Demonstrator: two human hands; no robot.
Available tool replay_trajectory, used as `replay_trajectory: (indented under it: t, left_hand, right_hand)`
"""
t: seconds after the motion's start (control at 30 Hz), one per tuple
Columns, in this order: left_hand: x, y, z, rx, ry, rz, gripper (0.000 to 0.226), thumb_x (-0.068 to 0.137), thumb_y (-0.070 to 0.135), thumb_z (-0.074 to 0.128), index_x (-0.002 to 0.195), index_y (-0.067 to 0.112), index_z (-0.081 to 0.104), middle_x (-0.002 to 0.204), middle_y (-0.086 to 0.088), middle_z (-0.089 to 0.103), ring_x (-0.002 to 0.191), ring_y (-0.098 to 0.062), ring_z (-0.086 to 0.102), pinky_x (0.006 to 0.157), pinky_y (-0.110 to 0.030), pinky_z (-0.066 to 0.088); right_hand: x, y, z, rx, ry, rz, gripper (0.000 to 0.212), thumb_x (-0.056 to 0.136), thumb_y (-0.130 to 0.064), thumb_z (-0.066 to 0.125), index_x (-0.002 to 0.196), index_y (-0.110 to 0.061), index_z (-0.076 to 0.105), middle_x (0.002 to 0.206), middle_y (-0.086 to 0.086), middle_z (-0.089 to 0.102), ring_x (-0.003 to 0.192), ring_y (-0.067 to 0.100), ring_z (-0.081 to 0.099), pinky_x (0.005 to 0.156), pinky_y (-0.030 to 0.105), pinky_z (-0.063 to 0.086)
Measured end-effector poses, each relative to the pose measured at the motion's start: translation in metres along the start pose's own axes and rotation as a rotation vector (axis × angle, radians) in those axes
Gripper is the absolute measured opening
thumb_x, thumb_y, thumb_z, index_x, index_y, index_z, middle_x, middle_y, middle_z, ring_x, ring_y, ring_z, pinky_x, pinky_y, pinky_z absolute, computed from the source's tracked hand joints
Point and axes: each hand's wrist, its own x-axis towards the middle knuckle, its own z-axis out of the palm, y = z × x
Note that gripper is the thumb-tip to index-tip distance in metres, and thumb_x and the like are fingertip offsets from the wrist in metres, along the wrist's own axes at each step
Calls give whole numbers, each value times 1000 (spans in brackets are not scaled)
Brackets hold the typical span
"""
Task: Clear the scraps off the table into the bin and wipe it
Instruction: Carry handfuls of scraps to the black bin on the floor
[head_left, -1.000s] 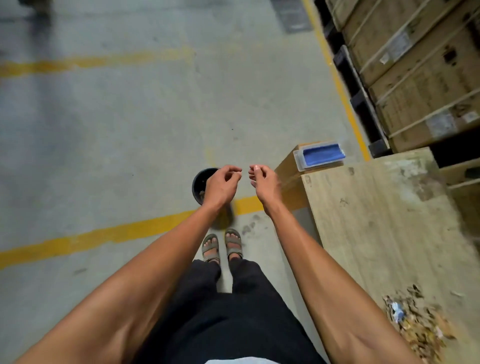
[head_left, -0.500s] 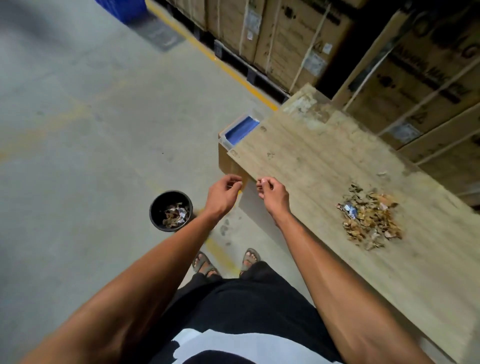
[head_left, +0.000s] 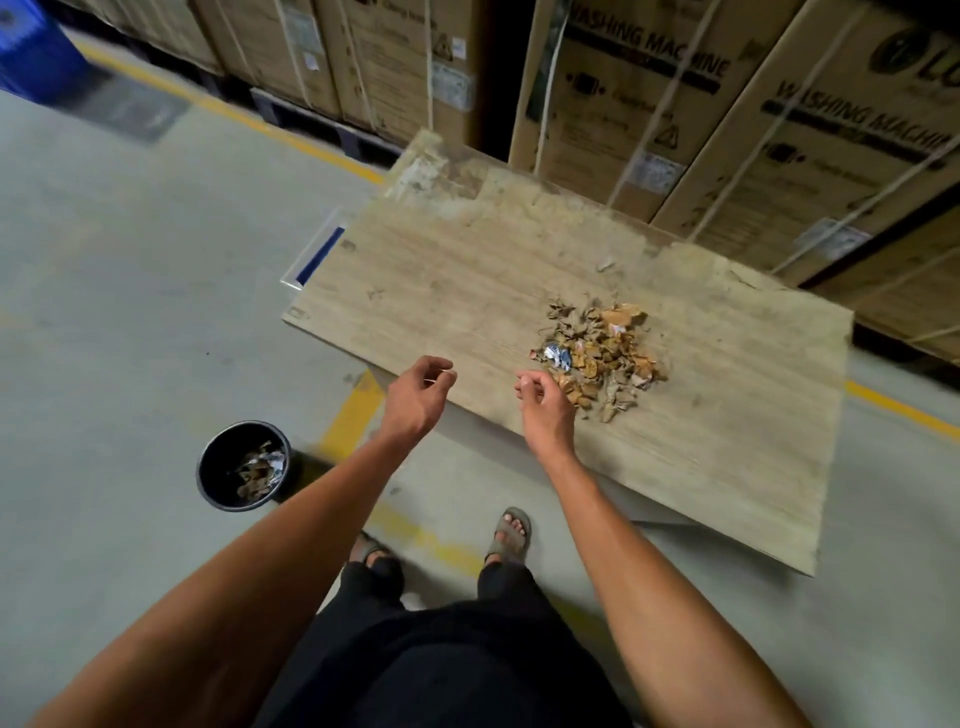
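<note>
Scraps (head_left: 597, 358) are now seen lying in a loose heap on the tabletop (head_left: 727, 441), toward its middle, and the heap is viewed much closer than half a second ago. Both hands have been carried from the near corner to over the tabletop's near edge. The left hand (head_left: 418, 397) is held just above that edge, fingers loosely curled, nothing gripped. The right hand (head_left: 545, 408) is brought right beside the heap's near side, fingers likewise loosely curled and empty; whether the scraps are touched cannot be told. The hands are kept apart, wider than before. The bin (head_left: 244, 466) is left on the floor to the left, well apart from the tabletop, with some scraps seen inside it. Cartons (head_left: 649, 104) marked "WASHING MACHINE" are stacked behind the tabletop. A blue tray (head_left: 319, 254) is glimpsed at the far left edge.
</note>
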Motion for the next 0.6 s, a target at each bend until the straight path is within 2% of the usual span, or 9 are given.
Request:
replay_trajectory:
  t: [0.1, 0.17, 0.23, 0.3, 0.37, 0.5, 0.6]
  left_hand:
    - [8, 6, 49, 15, -31, 6, 30, 100, 36, 68, 122, 16, 75, 104, -3, 75, 99, -18, 68, 89, -27, 49]
    - [18, 9, 82, 55, -30, 12, 24, 105, 29, 69, 123, 15, 75, 105, -3, 75, 98, -18, 68, 83, -18, 48]
    - [30, 11, 115, 101, -30, 12, 27, 106, 29, 69, 128, 15, 74, 110, -2, 75, 102, -17, 69, 78, -8, 45]
    - [44, 10, 144, 124, -37, 20, 37, 105, 35, 68, 134, 14, 71, 123, -3, 72, 111, -19, 69, 90, -19, 51]
    - [59, 5, 168, 156, -33, 32, 47, 104, 42, 65, 142, 14, 67, 139, -9, 64, 124, -25, 65, 104, -37, 52]
    - [87, -7, 207, 254, 34, 29, 74, 104, 57, 51, 161, 10, 46, 164, -19, 43, 150, -37, 38, 123, -51, 32]
    - [109, -11, 236, 325, 127, -16, 81, 106, 60, 43, 168, 9, 34, 173, -20, 29, 156, -43, 26, 129, -60, 24]
  right_hand:
    - [17, 25, -43, -28, 78, -5, 19, 111, -22, 58, 118, -17, 74, 116, -2, 77, 98, 17, 72, 76, 20, 52]
    - [30, 42, -67, -23, 120, -13, 18, 111, -20, 58, 119, -17, 74, 122, 0, 77, 102, 17, 71, 77, 21, 51]
    - [45, 61, -85, -23, 149, -6, 17, 111, -18, 58, 121, -17, 71, 125, 3, 74, 105, 18, 70, 80, 23, 53]
    - [60, 80, -97, -34, 182, 8, 17, 111, -19, 59, 124, -17, 69, 130, 6, 69, 110, 19, 67, 88, 28, 56]
    - [77, 99, -104, -65, 231, 32, 21, 109, -21, 60, 129, -18, 65, 136, 7, 61, 122, 25, 61, 102, 44, 54]
    - [113, 130, -113, -126, 323, 116, 45, 107, -22, 62, 149, -12, 52, 155, 15, 48, 147, 35, 41, 120, 53, 38]
    - [144, 143, -118, -145, 364, 188, 63, 110, -33, 58, 163, -7, 37, 169, 21, 32, 159, 37, 27, 130, 52, 24]
